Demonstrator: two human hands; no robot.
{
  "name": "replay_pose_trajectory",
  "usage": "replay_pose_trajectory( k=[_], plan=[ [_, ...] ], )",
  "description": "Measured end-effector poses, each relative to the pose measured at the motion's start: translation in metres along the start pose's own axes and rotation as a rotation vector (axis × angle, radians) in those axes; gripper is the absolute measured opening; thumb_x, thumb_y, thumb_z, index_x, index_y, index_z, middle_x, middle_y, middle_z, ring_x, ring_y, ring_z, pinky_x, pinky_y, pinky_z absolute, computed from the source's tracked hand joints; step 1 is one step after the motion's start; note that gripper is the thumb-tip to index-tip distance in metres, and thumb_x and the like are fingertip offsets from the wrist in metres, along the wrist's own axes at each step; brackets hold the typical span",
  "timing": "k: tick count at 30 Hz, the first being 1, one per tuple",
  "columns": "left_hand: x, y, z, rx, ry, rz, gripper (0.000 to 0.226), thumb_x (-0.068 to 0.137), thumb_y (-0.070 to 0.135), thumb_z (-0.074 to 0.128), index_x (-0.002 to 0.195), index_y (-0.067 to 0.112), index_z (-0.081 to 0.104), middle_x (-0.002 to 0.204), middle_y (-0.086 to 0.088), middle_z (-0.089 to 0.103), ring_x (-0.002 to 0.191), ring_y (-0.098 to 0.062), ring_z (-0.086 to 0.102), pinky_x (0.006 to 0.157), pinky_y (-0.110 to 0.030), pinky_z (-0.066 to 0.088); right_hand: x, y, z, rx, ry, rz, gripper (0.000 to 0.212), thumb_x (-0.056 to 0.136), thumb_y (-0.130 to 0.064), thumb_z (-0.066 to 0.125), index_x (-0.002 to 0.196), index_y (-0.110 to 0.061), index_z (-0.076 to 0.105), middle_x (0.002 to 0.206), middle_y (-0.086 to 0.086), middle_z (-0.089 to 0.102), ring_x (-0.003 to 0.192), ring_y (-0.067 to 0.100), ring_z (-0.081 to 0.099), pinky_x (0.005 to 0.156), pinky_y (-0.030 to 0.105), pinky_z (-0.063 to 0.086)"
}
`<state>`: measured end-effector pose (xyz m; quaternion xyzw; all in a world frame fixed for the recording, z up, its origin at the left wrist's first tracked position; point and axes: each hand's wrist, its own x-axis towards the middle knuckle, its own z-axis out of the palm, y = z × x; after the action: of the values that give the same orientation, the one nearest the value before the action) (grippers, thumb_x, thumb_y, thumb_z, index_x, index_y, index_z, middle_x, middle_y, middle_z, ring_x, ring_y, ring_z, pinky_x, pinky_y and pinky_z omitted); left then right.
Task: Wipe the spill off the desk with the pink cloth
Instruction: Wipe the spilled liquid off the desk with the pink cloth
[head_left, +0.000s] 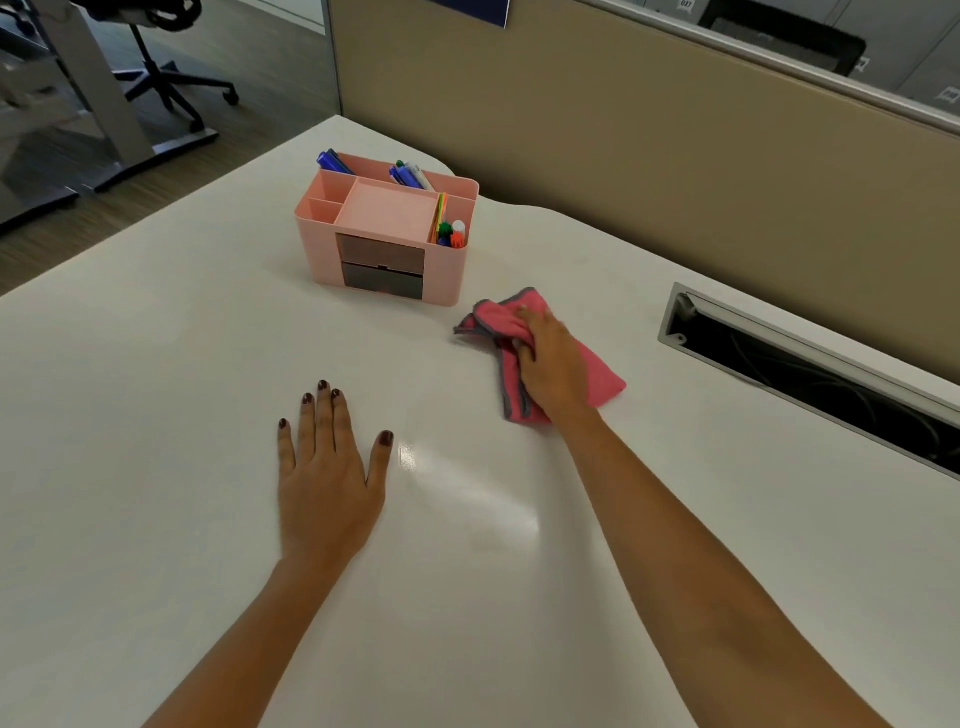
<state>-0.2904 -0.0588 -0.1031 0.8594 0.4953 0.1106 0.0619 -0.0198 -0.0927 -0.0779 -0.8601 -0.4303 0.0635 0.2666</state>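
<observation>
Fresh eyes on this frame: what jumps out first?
The right hand gripping the bunched pink cloth on the white desk, right of centre. Next, the left hand lying flat near the middle, beside a glossy streak that may be wet or just glare. Behind them stands a pink organizer with pens.

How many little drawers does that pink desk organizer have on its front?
2. Both sit in the front of the pink organizer: the upper drawer directly above the lower drawer. Other sides are hidden.

Pink organizer (384, 244) w/ pens (410, 174).
</observation>
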Motion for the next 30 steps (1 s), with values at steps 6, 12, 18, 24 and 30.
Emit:
replay_pose_trajectory(
  k=[6, 12, 18, 24, 30],
  plan=[
    [0.001, -0.001, -0.002, -0.049, 0.000, 0.003, 0.084, 0.091, 0.058, -0.007, 0.149, 0.003, 0.017, 0.159, -0.010, 0.014, 0.147, -0.022, 0.011, 0.120, -0.043, 0.006, -0.023, -0.054, 0.028, 0.021, -0.134, -0.178, 0.044, 0.097, -0.027, 0.045, 0.140, -0.029, 0.041, 0.150, 0.004, 0.040, 0.139, 0.024, 0.035, 0.114, 0.042, 0.032],
    [0.002, -0.003, -0.001, -0.088, 0.003, -0.001, 0.082, 0.093, 0.054, -0.004, 0.146, -0.001, 0.027, 0.156, -0.014, 0.024, 0.146, -0.026, 0.019, 0.120, -0.045, 0.010, -0.045, -0.082, 0.045, 0.058, -0.273, -0.364, 0.046, 0.098, -0.026, 0.043, 0.143, -0.026, 0.039, 0.151, 0.001, 0.039, 0.143, 0.019, 0.027, 0.118, 0.037, 0.021],
    [-0.001, -0.002, -0.004, -0.244, 0.043, -0.028, 0.075, 0.092, 0.054, 0.008, 0.148, 0.008, 0.027, 0.156, -0.008, 0.025, 0.146, -0.023, 0.020, 0.120, -0.041, 0.008, -0.063, -0.079, 0.037, 0.180, -0.371, -0.467, 0.049, 0.081, -0.004, 0.046, 0.125, -0.022, 0.060, 0.141, -0.004, 0.052, 0.140, 0.016, 0.034, 0.117, 0.036, 0.025],
    [-0.019, -0.007, -0.009, -0.164, 0.013, 0.027, 0.086, 0.088, 0.066, -0.005, 0.150, 0.012, 0.020, 0.158, -0.001, 0.018, 0.147, -0.019, 0.014, 0.120, -0.038, 0.003, -0.084, -0.068, 0.021, 0.261, -0.449, -0.495, 0.061, 0.066, 0.016, 0.047, 0.111, -0.019, 0.069, 0.128, -0.006, 0.063, 0.136, 0.013, 0.040, 0.114, 0.035, 0.025],
    [-0.026, -0.012, -0.009, -0.112, 0.010, 0.043, 0.076, 0.095, 0.052, -0.006, 0.148, 0.009, 0.027, 0.156, -0.005, 0.026, 0.145, -0.023, 0.022, 0.119, -0.044, 0.014, -0.113, -0.058, 0.012, 0.316, -0.404, -0.473, 0.052, 0.060, 0.010, 0.045, 0.096, -0.016, 0.072, 0.116, -0.005, 0.070, 0.130, 0.009, 0.047, 0.111, 0.029, 0.026]
  ],
)
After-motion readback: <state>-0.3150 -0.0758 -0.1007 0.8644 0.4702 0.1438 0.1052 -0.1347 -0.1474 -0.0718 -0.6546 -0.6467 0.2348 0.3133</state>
